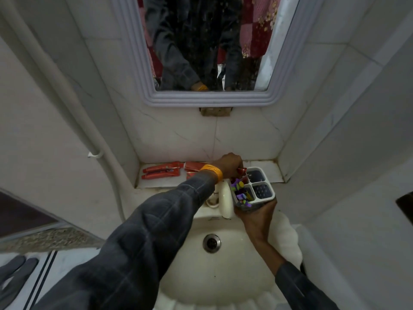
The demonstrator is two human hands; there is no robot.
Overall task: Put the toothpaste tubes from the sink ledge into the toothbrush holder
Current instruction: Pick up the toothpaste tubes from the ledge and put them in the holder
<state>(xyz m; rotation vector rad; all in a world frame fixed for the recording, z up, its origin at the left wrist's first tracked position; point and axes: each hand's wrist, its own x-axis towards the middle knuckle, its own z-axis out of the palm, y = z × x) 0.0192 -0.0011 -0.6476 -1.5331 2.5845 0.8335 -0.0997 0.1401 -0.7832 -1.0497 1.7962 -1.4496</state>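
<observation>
The left hand (230, 165) is closing around a red tube (241, 170), its fingers curled over the tube's top end while the tube is dipping into the far-left compartment of the holder (254, 186). An orange band (212, 172) is sitting on that wrist. The right hand (257, 214) is gripping the holder from its near side and underneath, fingers wrapped around the base, holding it above the basin's far rim, just right of the white tap (224, 199). The holder is grey-white with four compartments; the near-left one is carrying purple and yellow brushes (240, 191), and the two right ones are showing dark perforated bottoms. More red tubes (161, 172) are lying flat on the ledge (261, 167), left of the left hand: two side by side at the far left, and others closer in, partly hidden behind the wrist. The sink (223, 276) is lying below both hands, its drain (211, 242) near the middle. A mirror (201, 41) is hanging on the far wall.
</observation>
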